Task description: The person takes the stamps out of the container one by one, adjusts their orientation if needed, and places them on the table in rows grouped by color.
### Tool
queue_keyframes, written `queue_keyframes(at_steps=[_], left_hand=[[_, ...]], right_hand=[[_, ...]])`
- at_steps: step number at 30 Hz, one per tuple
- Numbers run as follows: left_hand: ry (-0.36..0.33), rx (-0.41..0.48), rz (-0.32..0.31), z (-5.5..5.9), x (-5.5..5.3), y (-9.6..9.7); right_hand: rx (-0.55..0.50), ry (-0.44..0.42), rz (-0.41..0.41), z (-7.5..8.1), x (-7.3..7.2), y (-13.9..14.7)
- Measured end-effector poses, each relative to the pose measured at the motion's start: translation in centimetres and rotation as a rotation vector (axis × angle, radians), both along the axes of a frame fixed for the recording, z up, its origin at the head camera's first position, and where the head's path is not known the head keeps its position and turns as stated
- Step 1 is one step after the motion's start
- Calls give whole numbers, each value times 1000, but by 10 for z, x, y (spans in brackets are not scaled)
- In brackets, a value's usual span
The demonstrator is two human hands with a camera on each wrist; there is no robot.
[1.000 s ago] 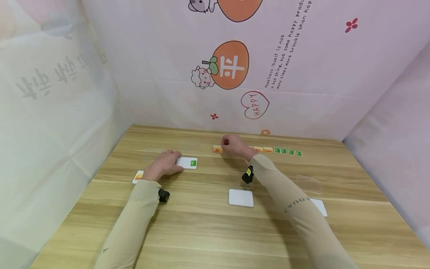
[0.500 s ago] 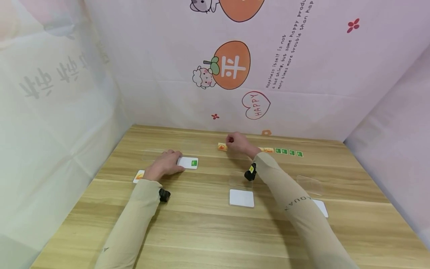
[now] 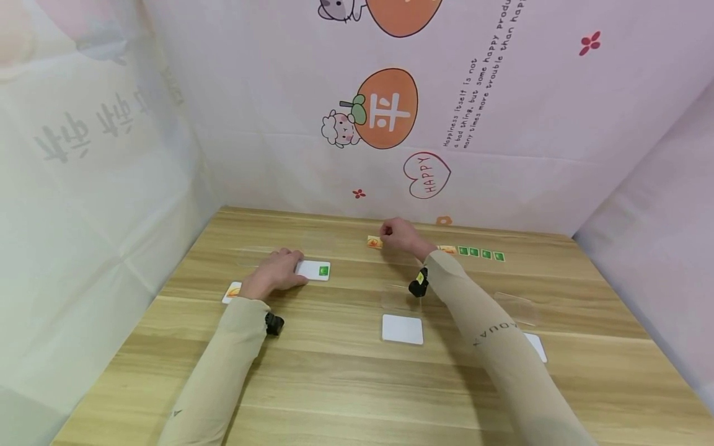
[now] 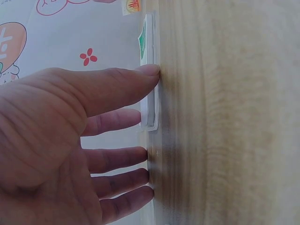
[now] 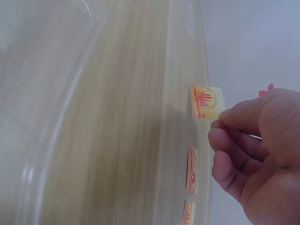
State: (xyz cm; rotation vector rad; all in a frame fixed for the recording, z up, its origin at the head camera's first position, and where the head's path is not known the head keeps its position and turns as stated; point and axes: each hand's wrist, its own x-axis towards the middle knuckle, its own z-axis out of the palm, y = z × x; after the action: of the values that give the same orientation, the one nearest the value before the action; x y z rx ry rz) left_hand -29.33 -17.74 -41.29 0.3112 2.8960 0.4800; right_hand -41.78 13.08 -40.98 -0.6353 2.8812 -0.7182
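Observation:
My left hand [image 3: 276,271] lies at a white card [image 3: 308,269] with a green square on its right end. In the left wrist view the thumb and index finger hold the card's [image 4: 150,42] two long edges, while the other fingers touch the table. Near the back edge my right hand [image 3: 406,238] pinches a small orange-and-yellow picture card [image 3: 374,242] between thumb and forefinger. Seen from the right wrist, this picture card [image 5: 205,103] is tilted up, and more orange cards [image 5: 192,168] lie nearby. The right hand hides part of their row in the head view.
Several small green cards [image 3: 474,252] continue the back row rightward. A white card with an orange mark [image 3: 232,291] lies by the left wrist. A blank white card [image 3: 403,329] sits mid-table; another [image 3: 536,347] is partly behind the right forearm. Clear plastic pieces [image 3: 514,308] lie about.
My right hand has shifted slightly right and toward the back, the orange picture card moving with it. The left hand has stayed on the white card; the head view has turned a little.

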Motion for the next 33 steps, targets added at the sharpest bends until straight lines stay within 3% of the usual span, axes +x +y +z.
queue_keyframes(at_steps=[33], left_hand=[[5,-13,-1,1,1,1]], right_hand=[[54,-57,-94,-5,-5,-3]])
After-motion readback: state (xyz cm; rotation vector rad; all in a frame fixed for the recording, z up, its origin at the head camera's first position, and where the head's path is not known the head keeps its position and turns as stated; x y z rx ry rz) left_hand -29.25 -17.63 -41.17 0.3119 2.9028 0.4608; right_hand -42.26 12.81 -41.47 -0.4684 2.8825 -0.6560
